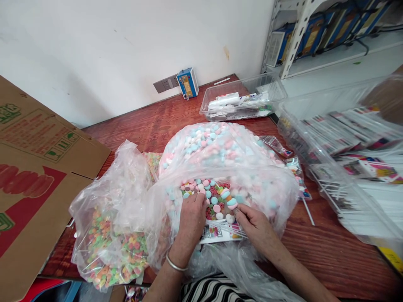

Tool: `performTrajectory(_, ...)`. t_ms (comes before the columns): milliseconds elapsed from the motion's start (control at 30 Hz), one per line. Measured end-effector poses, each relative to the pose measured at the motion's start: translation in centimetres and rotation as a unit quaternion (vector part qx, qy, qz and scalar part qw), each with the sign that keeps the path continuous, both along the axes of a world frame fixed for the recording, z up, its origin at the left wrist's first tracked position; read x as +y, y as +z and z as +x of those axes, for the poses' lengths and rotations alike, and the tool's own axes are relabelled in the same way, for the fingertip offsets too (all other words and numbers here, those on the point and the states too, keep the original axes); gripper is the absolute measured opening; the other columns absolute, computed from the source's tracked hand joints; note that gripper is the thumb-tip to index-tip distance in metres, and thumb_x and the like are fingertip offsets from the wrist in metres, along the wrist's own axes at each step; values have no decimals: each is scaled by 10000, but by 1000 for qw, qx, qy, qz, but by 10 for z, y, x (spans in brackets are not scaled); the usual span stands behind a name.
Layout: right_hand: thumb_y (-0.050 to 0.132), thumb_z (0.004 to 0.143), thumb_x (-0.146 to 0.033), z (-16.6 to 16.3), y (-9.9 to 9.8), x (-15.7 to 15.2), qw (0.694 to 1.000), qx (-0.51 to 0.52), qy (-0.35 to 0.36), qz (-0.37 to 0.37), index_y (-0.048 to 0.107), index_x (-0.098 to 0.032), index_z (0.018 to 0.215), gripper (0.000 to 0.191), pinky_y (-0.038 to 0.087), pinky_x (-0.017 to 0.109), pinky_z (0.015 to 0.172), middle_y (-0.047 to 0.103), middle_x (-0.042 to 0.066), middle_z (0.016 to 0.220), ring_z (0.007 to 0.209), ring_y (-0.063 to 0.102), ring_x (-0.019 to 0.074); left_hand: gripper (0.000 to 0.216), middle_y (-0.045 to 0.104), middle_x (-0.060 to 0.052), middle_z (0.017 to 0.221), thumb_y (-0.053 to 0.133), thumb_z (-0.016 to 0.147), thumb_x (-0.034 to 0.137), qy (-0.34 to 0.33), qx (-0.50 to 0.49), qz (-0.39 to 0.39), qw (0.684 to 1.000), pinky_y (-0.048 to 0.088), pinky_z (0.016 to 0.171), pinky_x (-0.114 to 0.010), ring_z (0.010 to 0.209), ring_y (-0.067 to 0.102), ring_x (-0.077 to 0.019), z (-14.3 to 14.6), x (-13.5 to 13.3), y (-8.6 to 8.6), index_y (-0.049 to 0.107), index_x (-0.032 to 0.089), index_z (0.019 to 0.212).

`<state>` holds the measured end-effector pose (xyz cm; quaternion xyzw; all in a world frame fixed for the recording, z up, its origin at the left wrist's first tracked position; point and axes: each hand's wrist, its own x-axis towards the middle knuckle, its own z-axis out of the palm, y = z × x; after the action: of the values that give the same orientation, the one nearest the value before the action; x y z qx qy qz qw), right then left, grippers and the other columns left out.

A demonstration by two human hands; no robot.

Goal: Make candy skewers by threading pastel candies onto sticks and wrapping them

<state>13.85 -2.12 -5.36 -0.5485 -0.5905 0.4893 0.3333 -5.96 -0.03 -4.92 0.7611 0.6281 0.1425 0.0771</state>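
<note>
From out here I've got the red-brown surface (126,123), with a cardboard box (47,167) along its left edge. Big bag (217,157) mid-surface, reaching toward the near edge; smaller bag (130,184) of ring-shaped sweets (100,251) at the near left corner. My left hand (192,214) dips among round sweets (216,208) in the big bag's mouth; whether that grip is closed on one, I can't tell. My right hand (255,224) has its grip pinched on the candy stack (228,198), over that opening. Looks like the stacking step to me; the next move calls for a steady right hold and a single sweet singled out.
</note>
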Motion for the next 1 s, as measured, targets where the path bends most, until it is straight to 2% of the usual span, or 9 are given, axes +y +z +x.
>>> performTrajectory(133, 408, 911, -359, 1, -4, 0, 1000, 6, 5, -5, 541, -201, 703, 293, 357, 248, 566, 508, -21, 636, 612, 467, 160, 200, 651, -97, 1061, 559, 907, 230, 37, 39, 27, 998, 431, 860, -440, 1022, 558, -278, 3, -2, -1, 588, 198, 1102)
performTrajectory(267, 394, 928, -361, 1, -9, 0, 1000, 7, 20, 4, 581, -191, 758, 305, 378, 258, 597, 544, -9, 670, 645, 495, 172, 145, 658, -89, 1038, 580, 884, 220, 27, 36, 32, 998, 425, 872, -451, 1034, 555, -283, 2, -3, -4, 606, 205, 1025)
performTrajectory(367, 393, 945, -388, -1, -10, -2, 999, 24, 18, 13, 597, -189, 803, 319, 401, 264, 616, 587, 6, 714, 673, 526, 182, 37, 651, -82, 965, 588, 869, 202, 19, -26, 46, 998, 427, 876, -443, 1002, 566, -271, 2, -5, -4, 593, 199, 906)
performTrajectory(467, 430, 948, -392, -5, -10, -4, 998, 57, -5, 21, 626, -194, 897, 283, 435, 260, 655, 633, 10, 775, 731, 575, 194, 103, 655, -75, 967, 618, 860, 225, 18, -162, 46, 985, 452, 855, -403, 957, 586, -242, 9, -8, -1, 595, 197, 956)
performTrajectory(567, 516, 924, -393, -9, -11, -5, 994, 101, -27, 33, 642, -207, 1007, 240, 466, 265, 745, 679, 15, 876, 842, 618, 213, 278, 663, -69, 994, 680, 831, 294, 17, -354, -57, 933, 492, 737, -326, 851, 615, -198, 20, -11, 6, 607, 205, 1084)
performTrajectory(700, 573, 903, -395, -11, -11, -4, 987, 147, -54, 33, 645, -205, 1026, 237, 479, 279, 798, 699, 27, 948, 909, 626, 225, 301, 691, -73, 979, 777, 748, 303, 13, -573, -222, 788, 514, 782, -306, 893, 648, -193, 30, -13, 13, 648, 182, 992)
performTrajectory(800, 558, 913, -391, -10, -8, -1, 987, 140, -69, 33, 649, -201, 978, 220, 475, 287, 822, 699, 28, 930, 942, 619, 227, 366, 720, -77, 988, 817, 703, 263, 24, -638, -294, 712, 506, 845, -307, 933, 656, -189, 32, -13, 15, 662, 169, 1020)
performTrajectory(900, 546, 915, -398, -10, -7, 1, 990, 117, -72, 33, 639, -202, 914, 217, 471, 281, 796, 686, 15, 853, 917, 616, 223, 366, 732, -74, 946, 817, 705, 274, 58, -654, -314, 686, 510, 812, -282, 874, 662, -166, 34, -14, 14, 672, 154, 1020)
performTrajectory(1000, 482, 935, -411, -7, -4, -1, 994, 82, -68, 31, 618, -196, 876, 261, 464, 270, 709, 667, 13, 804, 806, 606, 204, 348, 717, -56, 885, 811, 706, 321, 120, -656, -281, 690, 525, 723, -267, 771, 654, -145, 36, -12, 12, 670, 149, 973)
